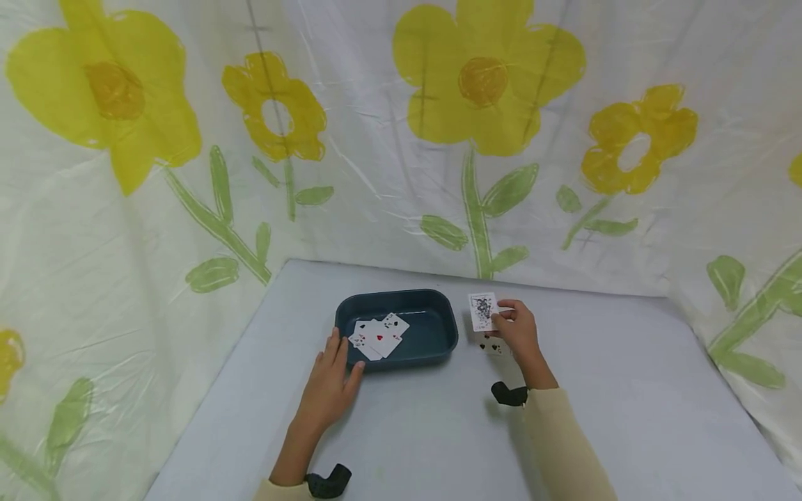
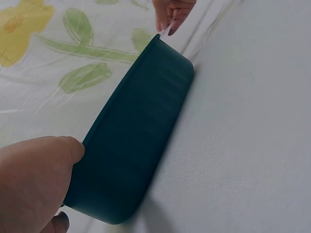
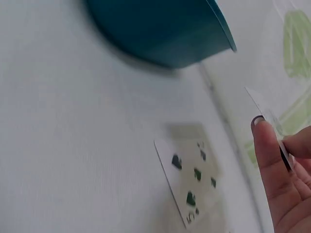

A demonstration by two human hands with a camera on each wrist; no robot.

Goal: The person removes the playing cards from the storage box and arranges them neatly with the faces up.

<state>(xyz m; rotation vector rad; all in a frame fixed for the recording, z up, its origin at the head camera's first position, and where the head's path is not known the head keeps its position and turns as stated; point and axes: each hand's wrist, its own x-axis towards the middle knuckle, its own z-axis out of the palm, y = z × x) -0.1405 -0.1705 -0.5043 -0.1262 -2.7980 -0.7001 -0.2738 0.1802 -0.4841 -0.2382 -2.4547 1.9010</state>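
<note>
Your left hand (image 1: 328, 385) rests, fingers extended, against the near left corner of the teal tray (image 1: 429, 339), with overlapping playing cards (image 1: 379, 338) lying in its left half. To the right, your right hand (image 1: 521, 335) pinches a patterned card (image 1: 482, 311) above the five of spades (image 3: 194, 185) on the tabletop (image 1: 426, 431).

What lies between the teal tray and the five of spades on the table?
Bare tabletop lies between the tray and the five of spades, in the right wrist view.
</note>
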